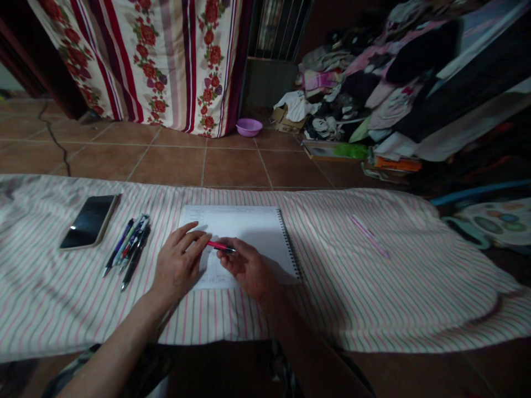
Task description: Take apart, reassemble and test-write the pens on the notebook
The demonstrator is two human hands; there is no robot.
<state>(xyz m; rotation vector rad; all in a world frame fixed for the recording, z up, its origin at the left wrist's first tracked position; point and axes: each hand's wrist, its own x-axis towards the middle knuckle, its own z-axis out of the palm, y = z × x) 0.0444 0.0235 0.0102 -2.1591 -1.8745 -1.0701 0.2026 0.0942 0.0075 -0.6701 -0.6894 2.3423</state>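
Observation:
A red pen (pixel 218 245) is held level over a spiral-bound notebook (pixel 253 221), which lies on the striped cloth. My left hand (pixel 178 260) pinches the pen's left end, its wrist beside the page's left edge. At the pen's dark right end, the fingers of my right hand (pixel 251 271) are closed around it. The page is mostly blank, with faint printed lines near its edges. My hands and their shadow cover part of it.
Left of the notebook lie several pens (pixel 133 246) in a bunch and a phone (pixel 90 222). A pink-purple pen (pixel 370 236) rests on the cloth (pixel 323 309) to the right. Beyond are a purple basin (pixel 249 127), a floral curtain (pixel 178 66) and piled clothes (pixel 357 83).

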